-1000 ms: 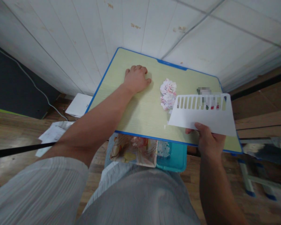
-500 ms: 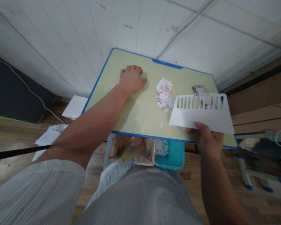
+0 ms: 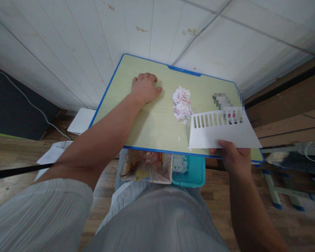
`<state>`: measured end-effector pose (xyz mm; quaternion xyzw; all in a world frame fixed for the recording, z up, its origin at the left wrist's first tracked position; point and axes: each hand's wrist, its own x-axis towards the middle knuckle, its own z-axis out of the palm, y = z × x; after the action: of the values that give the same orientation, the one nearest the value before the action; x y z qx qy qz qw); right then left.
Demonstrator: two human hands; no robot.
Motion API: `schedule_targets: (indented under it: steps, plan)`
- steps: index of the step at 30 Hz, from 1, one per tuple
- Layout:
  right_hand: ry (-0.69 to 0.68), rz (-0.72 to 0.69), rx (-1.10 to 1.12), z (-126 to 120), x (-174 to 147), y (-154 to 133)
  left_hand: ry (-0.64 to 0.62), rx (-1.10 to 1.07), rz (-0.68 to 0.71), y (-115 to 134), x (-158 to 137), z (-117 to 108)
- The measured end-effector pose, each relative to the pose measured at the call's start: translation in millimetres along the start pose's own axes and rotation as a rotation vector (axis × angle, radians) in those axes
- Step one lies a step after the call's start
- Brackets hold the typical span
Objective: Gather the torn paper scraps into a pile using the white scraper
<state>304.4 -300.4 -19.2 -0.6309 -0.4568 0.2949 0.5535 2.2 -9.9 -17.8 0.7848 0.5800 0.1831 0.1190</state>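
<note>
My left hand (image 3: pixel 146 88) lies palm down on the far left part of the yellow-green tabletop (image 3: pixel 152 129), fingers apart and nothing in it. Between the thumb and fingers of my right hand (image 3: pixel 235 154) is a white slotted plastic panel (image 3: pixel 220 134), held by its near edge over the front right of the table. A row of slots runs along the panel's far side. Left of it sits a pile of white and pink paper scraps (image 3: pixel 182 103), with a few loose bits beside it. A blurred-out object (image 3: pixel 222 101) lies partly behind the panel.
Under the table's front edge are a patterned open container (image 3: pixel 162 176) and a teal plastic bin (image 3: pixel 193 173) with white bits inside. A white wall (image 3: pixel 136 17) borders the far side. Brown cardboard (image 3: pixel 286 94) stands at the right, and a cable (image 3: pixel 204 29) runs down the wall.
The slotted panel has tilted in my right hand, its left end turning and coming slightly nearer. My left hand stays in place on the table. The whole view has shifted slightly.
</note>
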Motion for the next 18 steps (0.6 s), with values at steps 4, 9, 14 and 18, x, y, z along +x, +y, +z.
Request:
schedule_targets:
  steps: [4,9,14,18]
  plan:
    - [-0.014,0.066,0.06,-1,-1,-2,-0.022,-0.024,-0.028,5,-4,-5]
    - [0.006,0.056,0.091,3,2,-5,-0.041,0.035,-0.021,12,-9,-12]
    - [-0.008,0.087,0.088,1,1,-6,-0.027,0.035,-0.01,11,-8,-10]
    - [0.003,0.08,0.094,1,1,-4,0.004,0.037,0.012,4,-3,-5]
